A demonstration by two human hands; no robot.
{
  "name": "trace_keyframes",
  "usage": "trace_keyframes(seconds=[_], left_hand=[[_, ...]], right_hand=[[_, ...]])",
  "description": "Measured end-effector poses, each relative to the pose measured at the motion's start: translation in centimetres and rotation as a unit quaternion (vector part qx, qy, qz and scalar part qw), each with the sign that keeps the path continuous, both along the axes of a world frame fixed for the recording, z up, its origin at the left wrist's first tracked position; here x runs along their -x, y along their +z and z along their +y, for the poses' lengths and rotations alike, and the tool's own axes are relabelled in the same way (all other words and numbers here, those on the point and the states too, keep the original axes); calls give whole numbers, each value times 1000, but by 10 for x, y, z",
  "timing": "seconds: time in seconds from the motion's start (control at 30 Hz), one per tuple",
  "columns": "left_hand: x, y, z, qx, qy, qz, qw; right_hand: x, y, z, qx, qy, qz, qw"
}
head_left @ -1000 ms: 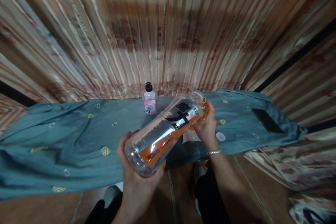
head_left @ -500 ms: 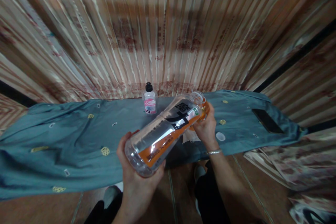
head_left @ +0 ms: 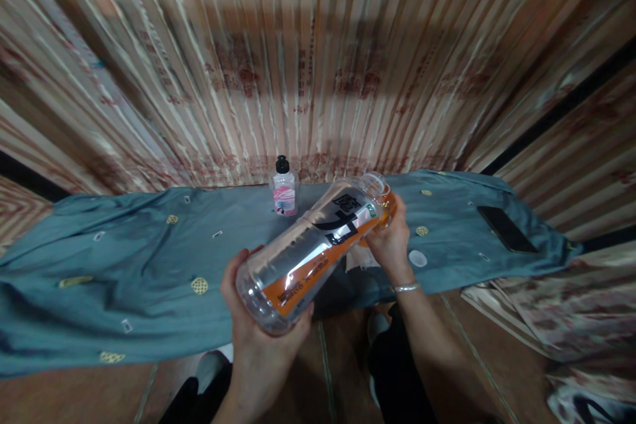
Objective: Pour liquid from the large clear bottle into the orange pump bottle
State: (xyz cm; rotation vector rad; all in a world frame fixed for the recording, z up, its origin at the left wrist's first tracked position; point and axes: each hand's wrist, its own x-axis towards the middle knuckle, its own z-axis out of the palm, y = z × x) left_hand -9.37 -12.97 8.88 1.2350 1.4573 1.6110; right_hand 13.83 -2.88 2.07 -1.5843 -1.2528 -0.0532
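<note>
At the left, the blue-green cloth (head_left: 154, 265) spreads over the table, its front edge hanging in folds. Next comes the left hand (head_left: 258, 338), wrapped around the base of the big bottle, fingers on one side and thumb on the other, so the grip is firm and full. Just beyond stands the small bottle (head_left: 284, 199), upright on the cloth with its black cap on, touched by neither hand. The big bottle (head_left: 308, 258) is held above the cloth, slanting from the left hand up to the right, its neck away from the person. Under the neck end lies a pale scrap (head_left: 360, 258), partly hidden. Beside the neck, the right hand (head_left: 390, 238) has its fingers curled around an orange piece (head_left: 390, 209); whether that piece touches the neck, or what it is, I cannot tell. The step in hand looks to be holding bottle and piece lined up at the mouth. As I judge it, the next move calls for a steady left hand as support, with fine adjustment at the neck from the right. Farther right lie a white disc (head_left: 417, 258), near the right wrist, and a phone (head_left: 505, 228), well apart.
</note>
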Motion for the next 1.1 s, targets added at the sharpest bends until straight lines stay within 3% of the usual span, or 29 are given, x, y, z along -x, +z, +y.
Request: trace_keyframes(seconds=[1.1], left_hand=[[-1,1,-1,11,-10,-16,1000]], right_hand=[[2,4,-1,6,5,12,1000]])
